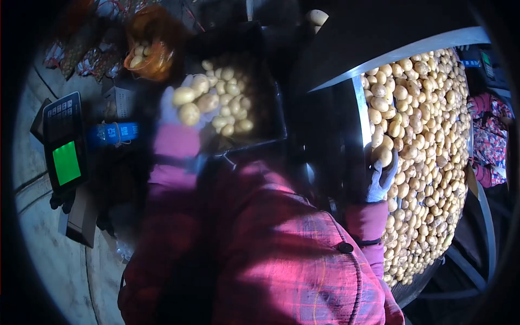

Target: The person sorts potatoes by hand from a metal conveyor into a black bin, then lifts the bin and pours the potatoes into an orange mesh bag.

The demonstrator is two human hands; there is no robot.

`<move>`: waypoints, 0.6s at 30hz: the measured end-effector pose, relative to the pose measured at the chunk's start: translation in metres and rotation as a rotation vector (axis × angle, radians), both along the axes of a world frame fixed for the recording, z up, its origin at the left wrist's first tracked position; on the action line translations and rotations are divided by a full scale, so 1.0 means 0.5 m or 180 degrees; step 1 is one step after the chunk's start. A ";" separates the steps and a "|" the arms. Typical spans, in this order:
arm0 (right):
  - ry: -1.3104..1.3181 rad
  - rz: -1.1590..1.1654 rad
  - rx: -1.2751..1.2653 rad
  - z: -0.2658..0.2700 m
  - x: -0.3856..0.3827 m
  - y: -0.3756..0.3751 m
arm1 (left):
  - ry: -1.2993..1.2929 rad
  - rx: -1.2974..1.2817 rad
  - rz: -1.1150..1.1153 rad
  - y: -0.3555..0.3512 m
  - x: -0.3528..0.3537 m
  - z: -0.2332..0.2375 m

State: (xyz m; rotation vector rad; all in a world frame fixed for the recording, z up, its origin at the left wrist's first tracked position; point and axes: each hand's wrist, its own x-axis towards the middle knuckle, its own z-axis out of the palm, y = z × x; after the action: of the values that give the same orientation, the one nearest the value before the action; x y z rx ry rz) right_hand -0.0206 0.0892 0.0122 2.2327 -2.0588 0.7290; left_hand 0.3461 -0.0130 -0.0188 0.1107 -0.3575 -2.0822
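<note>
My left hand, in a pale glove and blurred, is under several potatoes beside a dark crate. More potatoes lie inside that crate. On the other side, my right hand, gloved in light grey, has its fingers around a potato at the near edge of a sorting table. A thick layer of potatoes covers the table.
A scale with a green display stands at the left, with a blue packet beside it. An orange net bag holds potatoes at the upper left. Another person in patterned clothing is across the table.
</note>
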 end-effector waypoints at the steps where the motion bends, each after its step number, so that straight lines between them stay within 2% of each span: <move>1: -0.0114 -0.0060 0.0042 -0.015 -0.009 0.002 | 0.0051 -0.0125 -0.0102 -0.002 0.011 -0.004; 2: -0.0225 -0.0118 0.0080 -0.023 -0.016 -0.002 | 0.0040 -0.0127 -0.0081 0.003 0.015 -0.009; 4: -0.0014 -0.0070 -0.0046 -0.030 -0.017 -0.005 | -0.2164 0.0043 0.0851 0.024 0.011 -0.015; 5: -0.1386 -0.0473 -0.0042 -0.033 -0.008 -0.005 | -0.2312 0.0118 0.0990 0.034 -0.018 0.007; 6: -0.2760 -0.0879 -0.0027 -0.033 0.004 -0.007 | -0.1060 0.0872 0.1041 0.031 -0.004 -0.042; 7: -0.2592 -0.0822 0.0219 -0.017 0.012 -0.008 | -0.0985 0.1329 0.1094 0.034 0.005 -0.088; 8: -0.2591 -0.0831 0.0232 -0.022 0.010 -0.005 | -0.0908 0.1792 0.1134 0.033 -0.005 -0.091; 9: -0.2858 -0.0915 0.0183 -0.031 0.003 -0.002 | -0.1242 0.1296 0.0942 0.044 -0.026 -0.060; 10: -0.3121 -0.0997 0.0122 -0.038 -0.004 -0.001 | -0.1239 0.1301 0.0928 0.040 -0.023 -0.088; 12: -0.3138 -0.0930 0.0070 -0.044 -0.012 -0.002 | -0.0876 0.1502 0.0733 0.006 -0.017 -0.152; 14: -0.3160 -0.0859 0.0024 -0.046 -0.009 -0.004 | -0.2223 0.1431 0.0688 -0.028 -0.033 -0.145; 16: -0.3540 -0.0806 -0.0019 -0.041 -0.001 -0.005 | -0.1750 0.2427 0.0730 -0.091 -0.013 -0.205; 18: -0.3401 -0.0644 -0.0146 -0.072 -0.025 0.001 | -0.1627 0.2322 0.0604 -0.092 -0.024 -0.201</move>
State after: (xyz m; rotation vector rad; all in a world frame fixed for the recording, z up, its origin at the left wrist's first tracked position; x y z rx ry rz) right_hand -0.0330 0.0899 -0.0240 1.6717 -2.4624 2.2451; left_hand 0.3343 -0.0590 -0.1195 1.0772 0.1297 -1.8792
